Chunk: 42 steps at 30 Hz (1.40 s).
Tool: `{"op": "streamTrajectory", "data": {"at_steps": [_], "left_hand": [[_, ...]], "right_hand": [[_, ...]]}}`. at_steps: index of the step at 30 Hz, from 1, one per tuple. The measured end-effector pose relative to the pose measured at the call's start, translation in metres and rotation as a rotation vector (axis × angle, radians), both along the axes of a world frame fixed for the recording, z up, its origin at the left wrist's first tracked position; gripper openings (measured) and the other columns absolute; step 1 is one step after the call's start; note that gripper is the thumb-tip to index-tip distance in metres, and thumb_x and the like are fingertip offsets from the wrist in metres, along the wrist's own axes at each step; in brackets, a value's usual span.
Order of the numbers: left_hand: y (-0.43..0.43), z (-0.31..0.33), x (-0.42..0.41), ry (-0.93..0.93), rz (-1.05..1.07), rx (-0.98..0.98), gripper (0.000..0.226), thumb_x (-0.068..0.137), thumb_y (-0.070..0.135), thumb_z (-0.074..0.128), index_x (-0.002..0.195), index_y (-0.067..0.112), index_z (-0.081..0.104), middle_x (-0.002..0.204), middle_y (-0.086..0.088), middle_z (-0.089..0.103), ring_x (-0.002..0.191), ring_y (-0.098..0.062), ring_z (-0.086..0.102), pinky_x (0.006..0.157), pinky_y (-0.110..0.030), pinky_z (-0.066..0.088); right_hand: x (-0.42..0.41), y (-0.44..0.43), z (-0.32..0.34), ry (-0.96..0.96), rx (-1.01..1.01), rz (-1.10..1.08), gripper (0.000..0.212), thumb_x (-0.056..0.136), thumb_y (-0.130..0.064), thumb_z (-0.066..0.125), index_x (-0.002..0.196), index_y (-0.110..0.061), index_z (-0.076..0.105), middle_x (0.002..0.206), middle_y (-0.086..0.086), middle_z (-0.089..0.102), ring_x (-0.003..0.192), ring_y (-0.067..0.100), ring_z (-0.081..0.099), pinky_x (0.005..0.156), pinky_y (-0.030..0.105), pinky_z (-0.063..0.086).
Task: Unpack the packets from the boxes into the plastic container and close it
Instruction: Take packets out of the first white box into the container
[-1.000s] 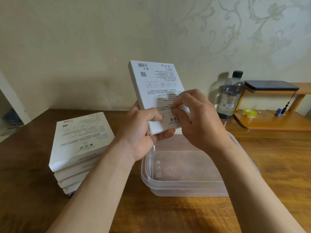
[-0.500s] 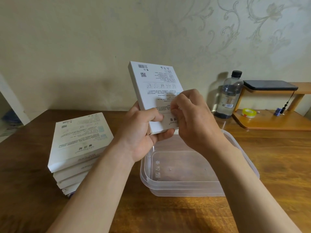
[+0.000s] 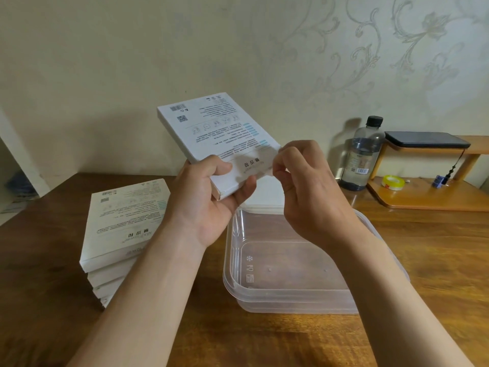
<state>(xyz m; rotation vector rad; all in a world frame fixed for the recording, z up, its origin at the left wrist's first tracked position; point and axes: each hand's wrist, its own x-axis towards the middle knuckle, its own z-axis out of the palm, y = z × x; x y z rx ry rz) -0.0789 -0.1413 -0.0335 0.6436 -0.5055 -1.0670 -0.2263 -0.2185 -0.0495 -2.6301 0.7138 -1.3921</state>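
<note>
Now, left hand [image 3: 209,205] gripping the box [image 3: 219,133] firm, right hand [image 3: 309,197] pinching its corner, ease that end open over the plastic container [image 3: 291,292].

The left forearm [image 3: 148,287] hides part of the box stack [image 3: 124,223]; print on the held box [image 3: 219,133] is unreadably small.

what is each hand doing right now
Left hand: closed, holding the white box by its lower end.
Right hand: closed, pinching that box's near right corner.
</note>
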Motion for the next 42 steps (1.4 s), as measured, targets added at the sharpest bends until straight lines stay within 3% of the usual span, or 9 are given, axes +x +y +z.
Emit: {"op": "streamTrajectory", "data": {"at_steps": [12, 18, 22, 24, 27, 28, 31, 36, 42], "left_hand": [[-0.001, 0.001, 0.001, 0.063, 0.027, -0.021, 0.05, 0.094, -0.01, 0.045, 0.127, 0.023, 0.062, 0.125, -0.012, 0.072, 0.104, -0.033, 0.073, 0.061, -0.032, 0.058], [0.0, 0.004, 0.002, 0.102, 0.024, -0.053, 0.047, 0.094, -0.01, 0.044, 0.124, 0.021, 0.063, 0.116, -0.011, 0.076, 0.095, -0.03, 0.077, 0.061, -0.032, 0.059], [0.001, 0.004, 0.003, 0.093, 0.04, -0.056, 0.048, 0.094, -0.01, 0.045, 0.128, 0.021, 0.061, 0.121, -0.012, 0.074, 0.094, -0.029, 0.077, 0.063, -0.032, 0.059], [0.001, 0.003, 0.003, 0.057, 0.041, -0.057, 0.049, 0.094, -0.01, 0.045, 0.129, 0.021, 0.061, 0.122, -0.011, 0.073, 0.1, -0.03, 0.076, 0.063, -0.032, 0.058], [0.002, 0.002, -0.001, -0.066, 0.03, -0.051, 0.054, 0.094, -0.01, 0.045, 0.135, 0.022, 0.058, 0.128, -0.01, 0.071, 0.111, -0.035, 0.07, 0.061, -0.03, 0.058], [0.003, 0.001, -0.003, -0.112, 0.026, -0.054, 0.055, 0.094, -0.01, 0.045, 0.137, 0.022, 0.056, 0.128, -0.01, 0.071, 0.111, -0.035, 0.07, 0.062, -0.031, 0.058], [0.004, 0.001, -0.007, -0.206, 0.016, -0.073, 0.056, 0.094, -0.011, 0.044, 0.138, 0.022, 0.055, 0.123, -0.008, 0.073, 0.098, -0.03, 0.075, 0.062, -0.031, 0.058], [0.003, -0.002, -0.006, -0.273, 0.036, -0.077, 0.064, 0.084, -0.003, 0.056, 0.142, 0.024, 0.051, 0.128, -0.009, 0.07, 0.111, -0.034, 0.071, 0.068, -0.034, 0.059], [0.001, -0.003, -0.004, -0.171, -0.016, -0.077, 0.065, 0.08, 0.0, 0.054, 0.141, 0.024, 0.054, 0.131, -0.012, 0.069, 0.116, -0.037, 0.067, 0.065, -0.031, 0.058]], "right_hand": [[-0.005, 0.003, 0.006, 0.036, 0.061, 0.062, 0.011, 0.094, 0.003, 0.051, 0.094, -0.008, 0.054, 0.115, 0.006, 0.051, 0.089, 0.023, 0.053, 0.073, 0.04, 0.05], [-0.007, 0.003, 0.008, 0.055, 0.058, 0.044, 0.011, 0.095, 0.003, 0.051, 0.094, -0.008, 0.055, 0.118, 0.005, 0.05, 0.093, 0.013, 0.05, 0.075, 0.018, 0.045], [-0.005, 0.003, 0.008, -0.041, 0.089, -0.044, 0.007, 0.095, -0.006, 0.056, 0.095, -0.012, 0.059, 0.112, 0.002, 0.056, 0.093, 0.012, 0.053, 0.073, 0.022, 0.047], [-0.004, 0.007, 0.013, -0.171, 0.312, -0.113, 0.003, 0.096, -0.018, 0.059, 0.093, -0.018, 0.061, 0.101, -0.005, 0.063, 0.088, 0.007, 0.059, 0.076, 0.029, 0.052], [0.0, 0.015, 0.024, -0.322, 0.938, 0.012, 0.028, 0.097, -0.039, 0.057, 0.091, -0.015, 0.069, 0.089, 0.002, 0.073, 0.084, 0.02, 0.07, 0.079, 0.043, 0.057], [0.002, 0.017, 0.026, -0.337, 1.056, 0.053, 0.036, 0.096, -0.044, 0.056, 0.09, -0.012, 0.071, 0.088, 0.005, 0.074, 0.082, 0.025, 0.071, 0.077, 0.044, 0.058], [0.006, 0.02, 0.024, -0.375, 1.124, 0.101, 0.04, 0.093, -0.045, 0.063, 0.087, -0.007, 0.074, 0.082, 0.005, 0.074, 0.072, 0.022, 0.068, 0.07, 0.038, 0.057], [0.001, 0.014, 0.022, -0.414, 1.185, 0.221, 0.036, 0.092, -0.026, 0.068, 0.098, 0.009, 0.069, 0.081, 0.007, 0.071, 0.07, 0.02, 0.064, 0.068, 0.035, 0.053], [-0.001, 0.012, 0.021, -0.399, 1.194, 0.304, 0.035, 0.095, -0.017, 0.064, 0.104, 0.016, 0.062, 0.087, 0.012, 0.071, 0.074, 0.02, 0.064, 0.067, 0.032, 0.052]]}}
